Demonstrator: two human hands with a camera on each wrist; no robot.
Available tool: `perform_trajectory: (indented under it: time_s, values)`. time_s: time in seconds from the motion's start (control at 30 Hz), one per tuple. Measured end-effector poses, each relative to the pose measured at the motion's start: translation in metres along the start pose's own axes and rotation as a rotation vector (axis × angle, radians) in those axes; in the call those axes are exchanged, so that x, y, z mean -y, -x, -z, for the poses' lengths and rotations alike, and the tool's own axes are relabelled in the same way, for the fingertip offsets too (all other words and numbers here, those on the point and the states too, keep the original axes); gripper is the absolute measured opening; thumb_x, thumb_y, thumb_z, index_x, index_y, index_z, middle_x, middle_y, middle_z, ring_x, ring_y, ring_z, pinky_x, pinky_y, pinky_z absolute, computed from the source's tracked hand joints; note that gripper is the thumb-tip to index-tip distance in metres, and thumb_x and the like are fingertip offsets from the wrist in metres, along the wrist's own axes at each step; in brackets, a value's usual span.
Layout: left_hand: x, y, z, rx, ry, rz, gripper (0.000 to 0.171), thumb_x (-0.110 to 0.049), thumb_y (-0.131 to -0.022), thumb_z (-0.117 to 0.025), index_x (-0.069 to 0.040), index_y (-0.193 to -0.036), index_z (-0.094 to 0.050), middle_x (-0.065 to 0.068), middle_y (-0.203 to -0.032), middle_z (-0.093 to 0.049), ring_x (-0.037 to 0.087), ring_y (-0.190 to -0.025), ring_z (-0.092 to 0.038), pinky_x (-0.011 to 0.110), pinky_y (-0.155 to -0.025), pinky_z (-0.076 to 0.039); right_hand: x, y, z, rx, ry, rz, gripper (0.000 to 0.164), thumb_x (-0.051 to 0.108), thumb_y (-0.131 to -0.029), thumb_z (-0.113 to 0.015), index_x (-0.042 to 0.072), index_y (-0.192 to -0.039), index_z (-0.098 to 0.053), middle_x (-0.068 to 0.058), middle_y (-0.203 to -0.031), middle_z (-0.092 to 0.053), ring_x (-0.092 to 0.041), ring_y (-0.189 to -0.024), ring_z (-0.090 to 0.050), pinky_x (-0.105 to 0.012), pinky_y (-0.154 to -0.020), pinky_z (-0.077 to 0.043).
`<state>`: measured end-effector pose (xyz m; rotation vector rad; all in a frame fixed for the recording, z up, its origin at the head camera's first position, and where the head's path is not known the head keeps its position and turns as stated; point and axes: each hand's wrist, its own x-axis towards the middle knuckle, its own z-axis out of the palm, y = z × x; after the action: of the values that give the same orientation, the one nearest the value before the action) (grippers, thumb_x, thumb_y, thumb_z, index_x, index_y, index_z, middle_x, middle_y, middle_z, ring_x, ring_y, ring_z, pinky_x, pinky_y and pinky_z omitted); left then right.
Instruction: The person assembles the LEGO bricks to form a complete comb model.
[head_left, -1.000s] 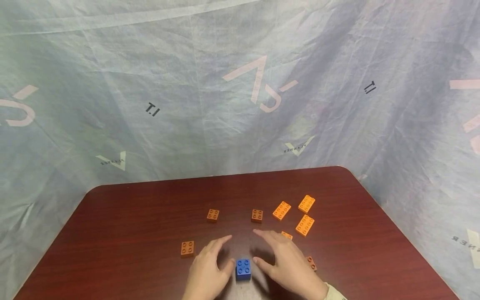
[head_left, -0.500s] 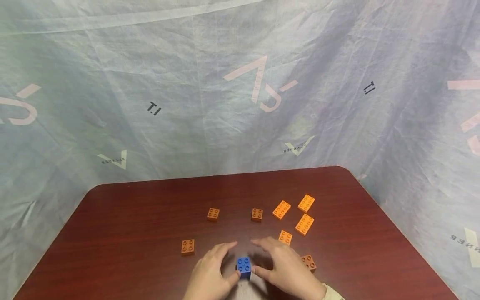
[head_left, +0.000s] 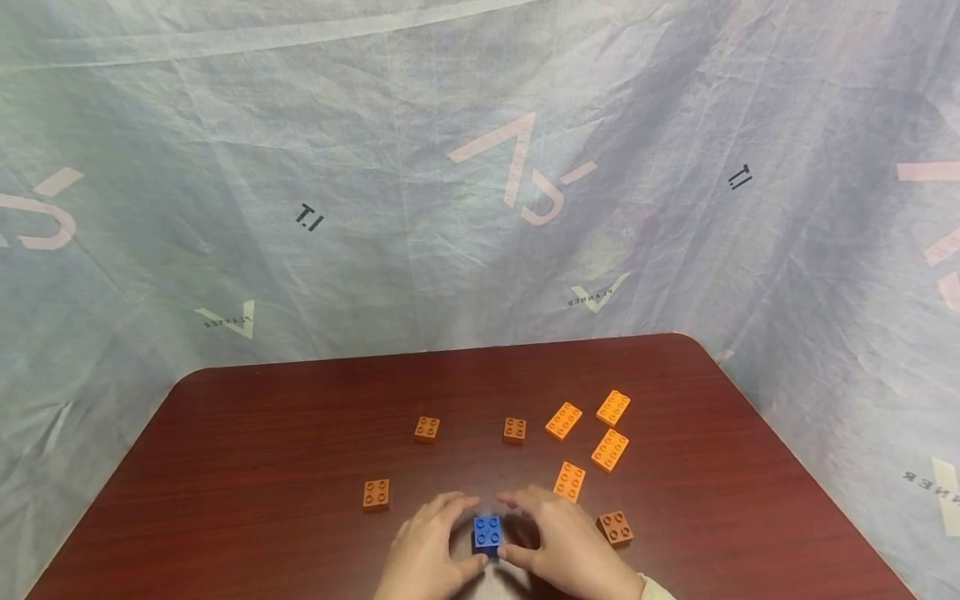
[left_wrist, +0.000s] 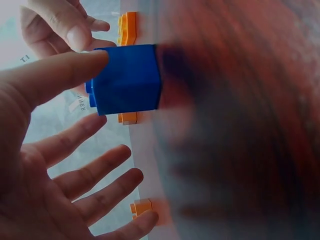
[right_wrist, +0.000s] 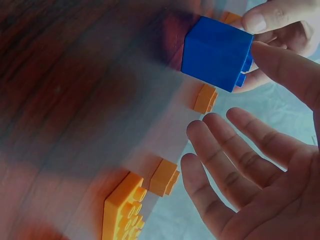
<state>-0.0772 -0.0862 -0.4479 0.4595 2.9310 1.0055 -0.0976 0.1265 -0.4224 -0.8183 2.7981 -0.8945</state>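
Observation:
A blue two-by-two toy building brick [head_left: 487,533] stands studs up on the table near its front. My left hand [head_left: 427,546] lies to its left and my right hand [head_left: 566,542] to its right, both loosely arched around it. In the left wrist view, the left thumb overlaps the blue brick's [left_wrist: 127,80] upper edge near the studs while the other fingers spread out straight. The right wrist view has the right thumb tip right at the stud side of the blue brick [right_wrist: 217,54], with the remaining fingers extended away from it. Neither hand's fingers close around the brick.
Brown-orange square bricks lie at the left [head_left: 376,495], at the back [head_left: 427,429], at back center [head_left: 514,430] and beside my right hand [head_left: 615,527]. Several orange rectangular bricks [head_left: 610,450] are grouped at right. A grey printed cloth [head_left: 420,208] hangs behind the table [head_left: 285,433].
Both hands have drawn closer around the blue brick, fingertips nearing each other behind it and thumbs moving to its near side. The brown-orange brick by the right hand has come into fuller view.

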Motion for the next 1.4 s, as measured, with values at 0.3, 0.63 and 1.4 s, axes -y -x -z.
perform_trajectory:
  time_s: [0.3,0.63,1.4]
  values:
    - [0.002,-0.003,-0.003,0.006,-0.029,-0.006,0.054,-0.032,-0.072,-0.09,-0.016,-0.12,-0.069,0.016,-0.128,-0.063,0.044,-0.114,-0.061,0.067,-0.089,-0.048,0.0,0.003,0.003,0.022,-0.017,-0.053,0.053,0.043,-0.086,-0.081,0.016,-0.13,-0.067,0.0,-0.116,-0.068,-0.018,-0.099,-0.066,-0.042,-0.078,-0.057]
    - [0.0,-0.006,-0.006,0.009,-0.009,0.04,0.048,-0.03,-0.073,-0.09,-0.015,-0.115,-0.071,0.017,-0.124,-0.065,0.045,-0.111,-0.062,0.067,-0.087,-0.049,-0.007,0.016,0.014,0.024,-0.093,-0.097,0.053,0.038,-0.089,-0.08,0.014,-0.134,-0.065,-0.007,-0.124,-0.068,-0.027,-0.098,-0.07,-0.045,-0.076,-0.059]
    - [0.003,-0.006,-0.016,-0.019,0.018,0.071,0.044,-0.029,-0.074,-0.09,-0.012,-0.111,-0.072,0.018,-0.12,-0.066,0.046,-0.11,-0.062,0.069,-0.09,-0.047,-0.029,0.039,0.044,-0.203,-0.038,-0.453,0.053,0.032,-0.082,-0.086,0.015,-0.128,-0.068,-0.001,-0.119,-0.068,-0.016,-0.087,-0.068,-0.039,-0.073,-0.058]
